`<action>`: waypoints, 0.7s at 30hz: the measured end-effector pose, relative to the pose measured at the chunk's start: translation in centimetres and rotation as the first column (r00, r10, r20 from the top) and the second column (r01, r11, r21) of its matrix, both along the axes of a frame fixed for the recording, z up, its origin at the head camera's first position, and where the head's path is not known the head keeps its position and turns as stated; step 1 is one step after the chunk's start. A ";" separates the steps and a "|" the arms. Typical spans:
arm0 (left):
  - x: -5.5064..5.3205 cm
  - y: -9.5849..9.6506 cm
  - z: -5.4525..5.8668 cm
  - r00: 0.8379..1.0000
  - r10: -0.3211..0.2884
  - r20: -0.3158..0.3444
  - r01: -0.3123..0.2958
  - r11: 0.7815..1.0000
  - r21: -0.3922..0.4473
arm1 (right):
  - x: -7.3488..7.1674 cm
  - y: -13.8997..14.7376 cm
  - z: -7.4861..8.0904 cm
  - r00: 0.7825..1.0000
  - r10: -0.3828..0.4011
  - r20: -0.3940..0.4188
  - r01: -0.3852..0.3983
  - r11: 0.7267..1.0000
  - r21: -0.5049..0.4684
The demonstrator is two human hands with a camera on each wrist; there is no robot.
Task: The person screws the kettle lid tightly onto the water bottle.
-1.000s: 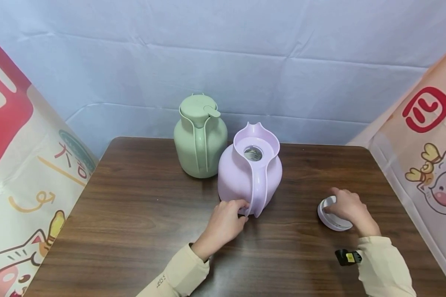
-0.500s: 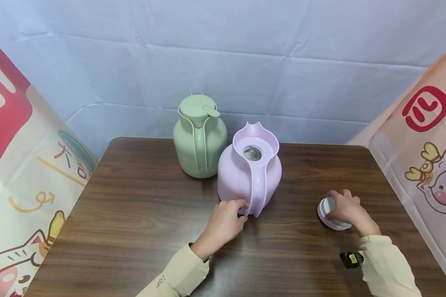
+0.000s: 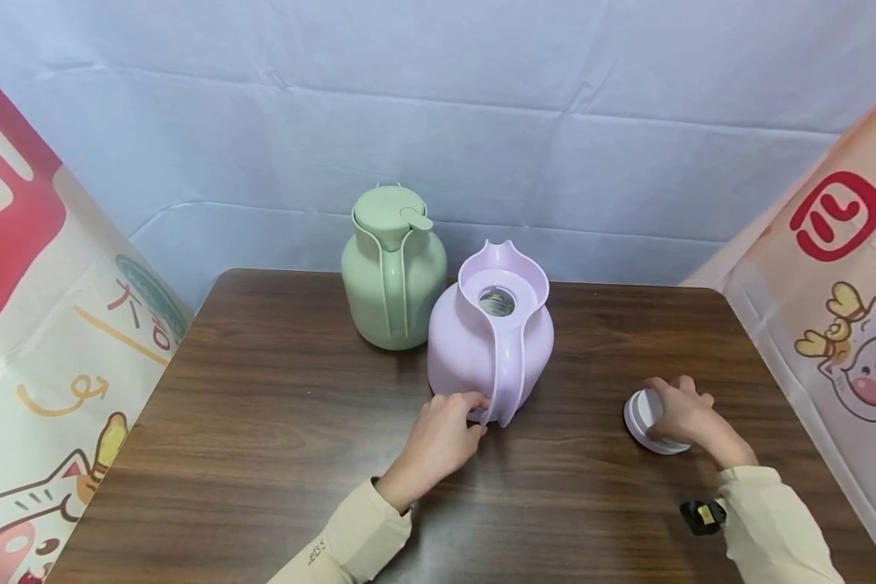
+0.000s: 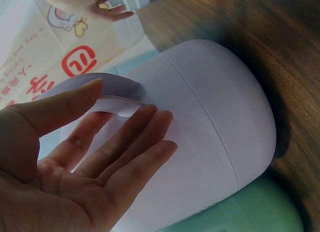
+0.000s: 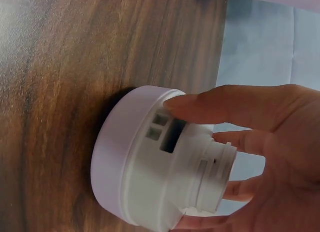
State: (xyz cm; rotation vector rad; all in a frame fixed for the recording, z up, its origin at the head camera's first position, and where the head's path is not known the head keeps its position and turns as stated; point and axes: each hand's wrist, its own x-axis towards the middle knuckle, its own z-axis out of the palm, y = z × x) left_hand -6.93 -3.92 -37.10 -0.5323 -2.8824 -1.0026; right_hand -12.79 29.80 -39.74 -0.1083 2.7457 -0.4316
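A lilac vacuum jug (image 3: 460, 349) stands on the table with its top off, showing the round mouth. My left hand (image 3: 441, 438) is at the lower end of its handle (image 4: 115, 87), thumb on one side and index finger on the other. The other fingers of that hand extend loosely beside the jug's body. To the right, the jug's lid (image 5: 120, 157) lies upside down on the table, its white threaded stopper facing up. My right hand (image 3: 682, 412) grips this lid from above, thumb on the near side and fingers round the far side, partly hidden.
A green vacuum jug (image 3: 394, 284) with its lid on stands close behind and left of the lilac one. Brown wood-grain table (image 3: 263, 422) lies under everything. Pale cloth (image 3: 438, 122) hangs behind the table, with printed sheets (image 3: 839, 324) at both sides.
My right wrist and forearm have shifted to the right while the fingers resettled on the lid. More of the white stopper shows. The left hand and both jugs have stayed in place.
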 end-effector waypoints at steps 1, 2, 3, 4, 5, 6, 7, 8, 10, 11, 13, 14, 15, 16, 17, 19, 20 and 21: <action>0.0 0.0 0.0 1.000 0.000 -0.002 0.000 1.000 0.000 | 0.0 0.0 0.0 1.000 0.001 0.004 -0.001 1.000 0.005; 0.0 0.0 0.0 1.000 0.000 -0.003 0.000 1.000 -0.001 | 0.0 0.1 0.0 1.000 0.004 0.007 -0.004 1.000 0.011; 0.0 0.0 0.0 1.000 0.000 -0.004 0.000 1.000 0.001 | 0.0 0.1 0.0 1.000 0.009 0.009 -0.009 1.000 0.016; 0.0 0.0 0.0 1.000 -0.001 -0.005 0.001 1.000 0.002 | -0.1 0.1 0.0 1.000 0.013 0.012 -0.014 1.000 0.022; 0.0 0.0 0.0 1.000 -0.003 -0.004 0.003 1.000 0.004 | -0.1 0.2 0.0 1.000 0.016 0.016 -0.016 1.000 0.026; 0.0 0.0 -0.1 1.000 -0.003 -0.001 0.003 1.000 0.003 | -0.1 0.2 0.1 1.000 0.017 0.022 -0.018 0.999 0.030; 0.0 0.0 -0.1 1.000 -0.003 0.002 0.003 1.000 0.004 | -0.2 0.2 0.1 1.000 0.017 0.026 -0.018 0.999 0.031; 0.0 0.0 0.0 1.000 -0.003 0.004 0.003 1.000 0.004 | -0.2 0.2 0.1 0.999 0.016 0.031 -0.017 0.999 0.031; 0.0 0.0 0.0 1.000 -0.002 0.009 0.002 1.000 0.005 | -0.2 0.3 0.1 0.999 0.010 0.039 -0.012 0.999 0.030; 0.0 0.0 0.0 1.000 -0.002 0.010 0.002 1.000 0.005 | -0.3 0.3 0.1 0.999 0.007 0.043 -0.008 1.000 0.030; -0.1 0.0 0.0 1.000 0.000 0.014 0.000 1.000 0.005 | -0.3 0.3 0.2 0.999 0.000 0.048 -0.001 1.000 0.031; -0.1 0.0 -0.1 1.000 0.000 0.013 0.000 1.000 0.005 | -0.2 0.4 0.2 0.999 -0.003 0.052 0.001 1.000 0.029; -0.1 0.0 -0.1 1.000 0.000 0.012 0.000 1.000 0.006 | -0.2 0.4 0.2 0.999 -0.003 0.052 0.002 1.000 0.028; -0.1 0.0 -0.1 1.000 0.000 0.012 0.000 1.000 0.007 | -0.2 0.4 0.2 0.999 -0.004 0.054 0.003 1.000 0.026; 0.0 0.0 -0.1 1.000 0.001 0.011 -0.001 1.000 0.007 | -0.2 0.4 0.3 0.999 -0.004 0.054 0.003 1.000 0.023; 0.0 0.0 -0.1 1.000 0.001 0.012 -0.001 1.000 0.007 | -0.1 0.5 0.3 0.999 0.005 0.048 -0.006 1.000 0.016; 0.0 0.0 -0.1 1.000 0.001 0.014 -0.001 1.000 0.007 | -0.1 0.5 0.3 0.999 0.009 0.047 -0.010 1.000 0.013; 0.0 0.0 -0.1 1.000 0.000 0.015 0.000 1.000 0.007 | 0.0 0.5 0.4 0.999 0.010 0.046 -0.011 1.000 0.009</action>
